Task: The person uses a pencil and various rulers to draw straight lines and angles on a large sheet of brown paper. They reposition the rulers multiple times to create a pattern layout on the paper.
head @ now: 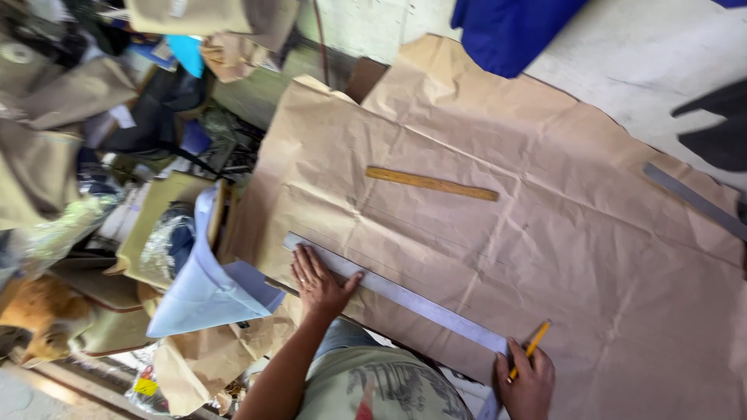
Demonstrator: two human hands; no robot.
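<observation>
Your left hand lies flat, fingers spread, pressing down on the long metal straightedge near its far end, so the rule stays pinned against the big sheet of brown kraft paper and cannot slide. Your right hand is closed around a yellow pencil, its tip close to the rule's near end, just beside the edge, the posture for drawing along it. The straightedge runs slantwise across the lower part of the paper, which is spread on a pale floor and is creased and wrinkled; those ridges could lift the rule. A wooden ruler lies loose higher on the sheet, well apart from both hands, with faint pencil lines near it. Another grey metal strip rests at the paper's right margin. Blue cloth overlaps the top edge. To your left, folded pale-blue paper and heaps of brown paper pieces crowd against the sheet's border, near your left forearm.
</observation>
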